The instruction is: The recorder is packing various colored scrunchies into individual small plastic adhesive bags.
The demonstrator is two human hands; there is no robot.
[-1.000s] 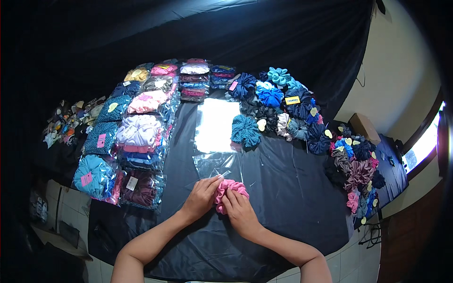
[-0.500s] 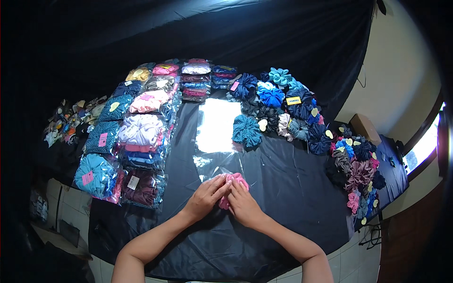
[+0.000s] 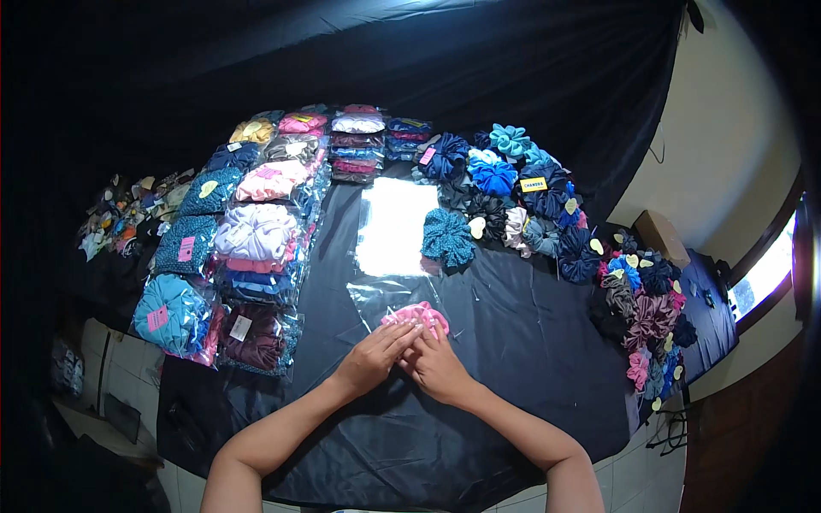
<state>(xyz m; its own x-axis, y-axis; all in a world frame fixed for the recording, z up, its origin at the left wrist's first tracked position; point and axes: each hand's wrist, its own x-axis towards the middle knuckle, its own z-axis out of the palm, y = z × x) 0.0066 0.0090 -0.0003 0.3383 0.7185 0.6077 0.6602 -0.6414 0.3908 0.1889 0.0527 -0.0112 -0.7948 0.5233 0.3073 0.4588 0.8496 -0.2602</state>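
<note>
Both hands meet on a pink scrunchie (image 3: 416, 317) lying on the black cloth (image 3: 513, 342), just below the mouth of a clear plastic bag (image 3: 389, 295). The left hand (image 3: 372, 359) lies over the scrunchie's near left edge with fingers curled onto the fabric; the right hand (image 3: 436, 363) presses its near right edge, fingertips closed on it. Judged from this pose, the scrunchie is best flattened and gathered evenly, with both hands pinching opposite edges so that it slides into the bag's mouth without bunching. Counts: one scrunchie in hand; one loose bag touching it and one stack of flat clear bags (image 3: 395, 224) beyond it. Left of the scrunchie lie bagged scrunchie packs (image 3: 255, 235), roughly a dozen; right of it, loose scrunchies (image 3: 513, 188) too crowded to count exactly.
</note>
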